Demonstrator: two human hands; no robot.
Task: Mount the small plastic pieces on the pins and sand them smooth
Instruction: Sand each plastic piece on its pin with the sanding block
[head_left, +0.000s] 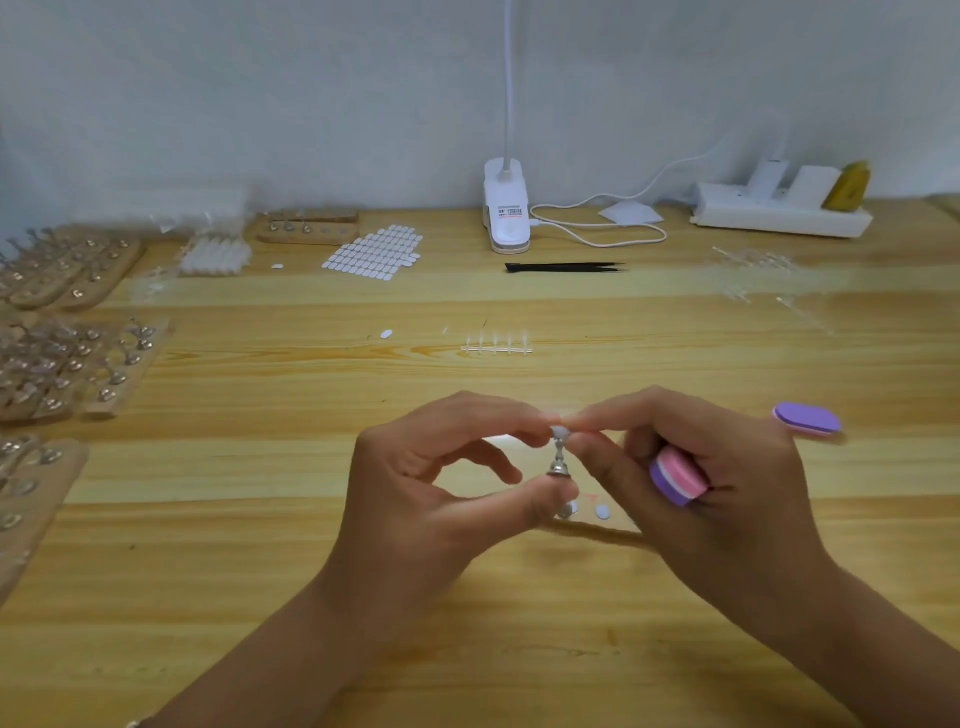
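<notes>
Your left hand (431, 483) pinches the silver metal pin (559, 460); with your right hand (727, 467) pinching the small white plastic piece (558, 431), seat it squarely.

A craft workbench (260, 571): racks of pins (67, 364), clip lamp (506, 213), tweezers (563, 267).

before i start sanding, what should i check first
1. Pin held steady in left hand: ok.
2. Plastic piece on top of the pin, right hand pinching it: ok.
3. Piece seated straight: cannot tell, fingertips cover it.
4. Sanding block in working position: not ok, tucked under the right hand's curled fingers.
5. Loose pieces on the table apart from the pin: ok.
</notes>
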